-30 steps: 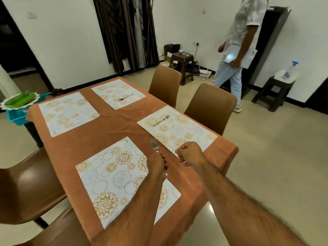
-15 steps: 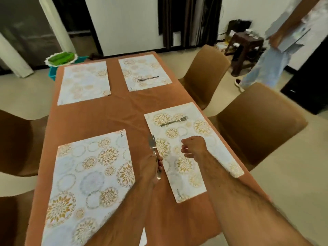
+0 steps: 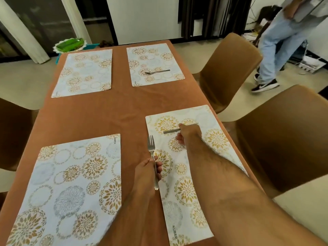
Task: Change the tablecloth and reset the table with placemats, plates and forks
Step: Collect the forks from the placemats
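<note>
While reaching across the near-right placemat [image 3: 188, 174], right hand [image 3: 190, 134] curled onto the handle of a fork [image 3: 171, 131] lying there — fingers wrapped, tines hidden under the knuckles, so exact hold unclear. Left hand [image 3: 147, 172] grips a second fork [image 3: 152, 157] by mid-handle, tines pointing away, hovering over the seam between orange tablecloth [image 3: 99, 114] and that same mat.

Risks, as judged: two forks could end up at one setting, leaving a mat short. Lifting the right-hand fork could drag the mat out of square. Loose left grip could let its fork slip onto the cloth.

Counts:
- placemats: four — near-left [image 3: 71, 190], near-right, far-left [image 3: 85, 71], far-right [image 3: 154, 63]
- forks: three — one per hand, one resting on the far-right mat [image 3: 157, 71]
- plates on the surface: none seen
- mats without a fork lying on them: near-left and far-left
- chairs in view: four, two on the right [image 3: 229, 71], parts of two on the left
</note>
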A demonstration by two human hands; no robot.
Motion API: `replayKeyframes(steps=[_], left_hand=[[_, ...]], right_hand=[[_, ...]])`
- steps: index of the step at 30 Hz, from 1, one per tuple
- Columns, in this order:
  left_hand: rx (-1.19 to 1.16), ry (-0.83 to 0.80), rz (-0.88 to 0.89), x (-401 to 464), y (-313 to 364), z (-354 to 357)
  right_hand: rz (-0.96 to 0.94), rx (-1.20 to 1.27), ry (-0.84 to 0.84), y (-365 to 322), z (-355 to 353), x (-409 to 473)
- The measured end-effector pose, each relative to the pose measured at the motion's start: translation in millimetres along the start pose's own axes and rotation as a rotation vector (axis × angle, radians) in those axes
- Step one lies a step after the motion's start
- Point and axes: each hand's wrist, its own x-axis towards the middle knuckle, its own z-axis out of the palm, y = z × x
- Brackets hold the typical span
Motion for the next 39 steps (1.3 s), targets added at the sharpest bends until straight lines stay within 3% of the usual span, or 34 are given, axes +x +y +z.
replayKeyframes(steps=[4, 8, 13, 18, 21, 26, 32, 39], left_hand=[[-0.063, -0.042, -0.037, 9.4, -0.6, -0.4], [-0.081, -0.048, -0.040, 6.5, 0.2, -0.7], [-0.011, 0.009, 0.030, -2.1, 0.4, 4.4], [-0.056, -0.020, -0.002, -7.2, 2.1, 4.7], [0.014, 0.029, -0.004, -14.3, 3.2, 7.9], [0.098, 0.124, 0.004, -37.6, -0.6, 15.3], [-0.050, 0.096, -0.134, -70.3, 4.5, 32.0], [-0.078, 0.008, -0.101, -95.8, 17.9, 29.0]], right_hand=[[-0.015, -0.125, -0.002, -1.9, 1.5, 13.5], [-0.017, -0.232, -0.137, -7.7, -0.1, 19.9], [-0.019, -0.382, -0.108, -0.6, -1.8, 19.7], [-0.049, -0.270, -0.353, 8.0, -24.9, -30.9], [-0.133, -0.239, -0.479, 6.6, -43.6, -73.0], [-0.112, -0.264, -0.640, 19.0, -55.1, -125.2], [-0.141, -0.280, -0.571, 23.4, -58.8, -162.1], [-0.180, -0.274, -0.491, 10.7, -68.8, -184.5]])
